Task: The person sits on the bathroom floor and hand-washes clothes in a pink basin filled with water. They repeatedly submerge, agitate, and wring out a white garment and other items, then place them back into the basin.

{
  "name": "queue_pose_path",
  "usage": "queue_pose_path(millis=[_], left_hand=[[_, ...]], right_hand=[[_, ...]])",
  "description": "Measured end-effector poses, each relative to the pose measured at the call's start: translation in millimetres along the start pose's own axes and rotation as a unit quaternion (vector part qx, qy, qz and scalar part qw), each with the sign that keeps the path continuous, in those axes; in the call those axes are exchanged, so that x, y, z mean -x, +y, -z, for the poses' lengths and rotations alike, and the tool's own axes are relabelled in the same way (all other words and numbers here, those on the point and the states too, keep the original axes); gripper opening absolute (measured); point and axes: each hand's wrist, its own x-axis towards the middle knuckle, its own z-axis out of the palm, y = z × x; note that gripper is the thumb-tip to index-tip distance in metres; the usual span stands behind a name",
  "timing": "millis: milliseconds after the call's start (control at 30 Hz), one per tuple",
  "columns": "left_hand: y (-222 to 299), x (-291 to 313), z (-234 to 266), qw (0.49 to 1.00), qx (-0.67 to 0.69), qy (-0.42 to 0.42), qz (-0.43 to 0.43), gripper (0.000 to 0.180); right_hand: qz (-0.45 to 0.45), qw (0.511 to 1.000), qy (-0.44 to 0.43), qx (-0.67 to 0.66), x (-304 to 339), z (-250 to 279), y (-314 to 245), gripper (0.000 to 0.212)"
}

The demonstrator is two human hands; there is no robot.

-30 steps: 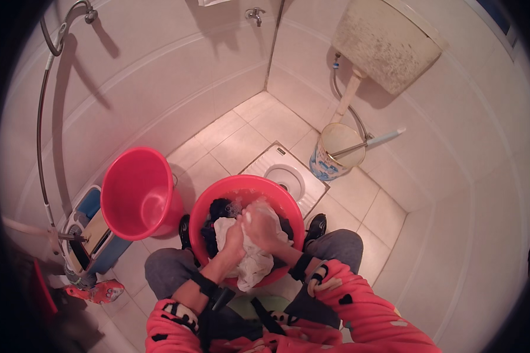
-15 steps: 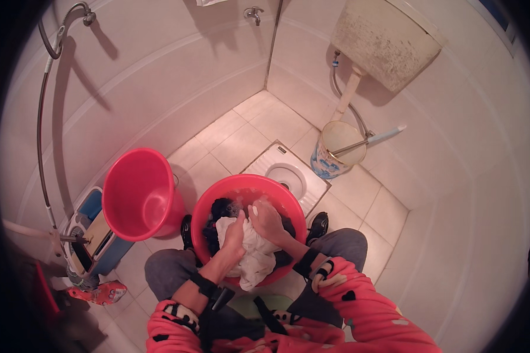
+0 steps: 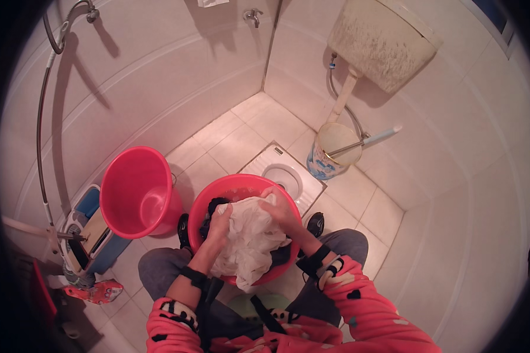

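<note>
A wet white cloth (image 3: 248, 238), seemingly a garment, is spread between my two hands over a red basin (image 3: 196, 207). My left hand (image 3: 219, 222) grips its left edge, fingers closed on the fabric. At the upper right edge, my right hand (image 3: 282, 213) pinches another part of it. The cloth's lower end hangs to the basin's near rim. Beneath and beside it lie dark clothes (image 3: 281, 254) in sudsy water, mostly covered. The basin stands on the floor between my feet.
An upright red bucket (image 3: 136, 194) stands left of the basin, beside a blue and white mop bucket (image 3: 109, 253). Beyond the basin is a squat toilet (image 3: 303, 187). A patterned pail (image 3: 321, 165) holds a long-handled brush. A cistern (image 3: 383, 47) hangs above; a red package (image 3: 97, 291) lies lower left.
The bunched white cloth is now opened out wider and lifted slightly. My hands have moved apart, the left one leftward and the right one rightward, from being close together over it.
</note>
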Motion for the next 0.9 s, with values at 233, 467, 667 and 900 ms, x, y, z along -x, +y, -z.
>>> queue_pose_path(millis=[233,467,667,900], left_hand=[[-15,-8,10,0.921,0.26,-0.215,0.193,0.048],[-37,30,-34,0.991,0.044,0.018,0.126,0.053],[-39,6,-4,0.976,0.182,-0.091,0.078,0.041],[-47,11,-13,0.99,0.044,0.011,0.137,0.052]], right_hand=[[0.115,0.962,-0.121,0.217,53,-68,-43,0.017],[0.063,0.919,0.012,0.39,10,-54,-16,0.024],[0.125,0.955,0.02,0.267,35,-73,-11,0.026],[-0.01,0.905,-0.007,0.425,20,-58,-6,0.022]])
